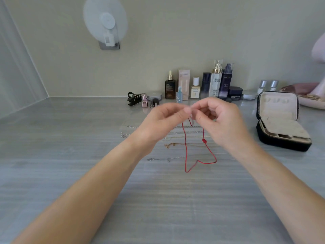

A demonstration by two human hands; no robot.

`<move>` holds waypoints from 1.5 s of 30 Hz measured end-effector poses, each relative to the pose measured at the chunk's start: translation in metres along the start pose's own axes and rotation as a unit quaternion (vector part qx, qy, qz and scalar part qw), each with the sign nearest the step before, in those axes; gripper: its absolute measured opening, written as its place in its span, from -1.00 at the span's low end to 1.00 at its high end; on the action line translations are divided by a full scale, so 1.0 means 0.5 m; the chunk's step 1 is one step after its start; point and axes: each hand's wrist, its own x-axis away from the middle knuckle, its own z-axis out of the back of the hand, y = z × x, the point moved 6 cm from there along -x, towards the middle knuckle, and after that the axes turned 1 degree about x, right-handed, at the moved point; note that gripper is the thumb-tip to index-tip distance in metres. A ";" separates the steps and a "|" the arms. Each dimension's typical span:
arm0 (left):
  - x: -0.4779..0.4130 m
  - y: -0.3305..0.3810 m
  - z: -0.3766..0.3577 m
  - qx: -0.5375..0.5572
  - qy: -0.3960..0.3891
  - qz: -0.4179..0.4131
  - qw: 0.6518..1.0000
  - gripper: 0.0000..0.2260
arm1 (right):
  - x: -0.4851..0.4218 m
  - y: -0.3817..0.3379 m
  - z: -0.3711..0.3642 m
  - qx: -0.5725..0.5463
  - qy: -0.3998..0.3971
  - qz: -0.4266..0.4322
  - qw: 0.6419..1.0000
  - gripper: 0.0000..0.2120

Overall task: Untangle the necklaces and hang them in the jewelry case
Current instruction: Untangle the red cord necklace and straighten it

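While your two hands meet just above the middle of the frame, your left hand [159,120] and your right hand [217,118] each pinch the top of the red cord necklace [186,150] between thumb and fingertips, narrow grips that nearly touch each other. From there the cord hangs in a loop down toward the grey counter [70,147], its lowest bend just below the frame's centre. A small red knot [204,140] sits on the right strand, close under your right palm. Whether the bottom of the loop touches the counter is hard to tell.

Behind the cord, several thin chain necklaces [168,147] lie stretched across the counter in rough rows, silver and gold ones, partly hidden by your wrists. At the right edge of the frame the jewelry case [281,120] stands open, lid upright, pale lining showing, well apart from your hands. Along the back wall, right of centre, stands a row of cosmetic bottles [207,85], with a black hair claw [133,99] at the row's left end. A white round fan [105,23] hangs on the wall at upper left.
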 end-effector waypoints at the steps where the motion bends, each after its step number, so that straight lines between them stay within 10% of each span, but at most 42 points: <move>1: 0.001 0.000 -0.005 -0.014 0.000 -0.002 1.000 -0.96 | -0.001 0.002 0.001 -0.002 0.005 -0.002 1.000 -0.72; 18: -0.012 -0.019 0.055 0.277 0.124 0.091 0.949 -0.65 | -0.007 0.043 0.015 -0.225 0.017 -0.162 0.961 -0.83; 30: 0.004 0.003 -0.009 0.004 0.019 -0.011 1.000 -0.93 | 0.000 0.028 -0.011 -0.183 -0.044 -0.130 0.973 -0.79; 45: -0.002 -0.016 0.018 0.154 0.041 0.087 0.983 -0.87 | -0.003 0.041 0.008 -0.183 0.017 -0.170 0.968 -0.81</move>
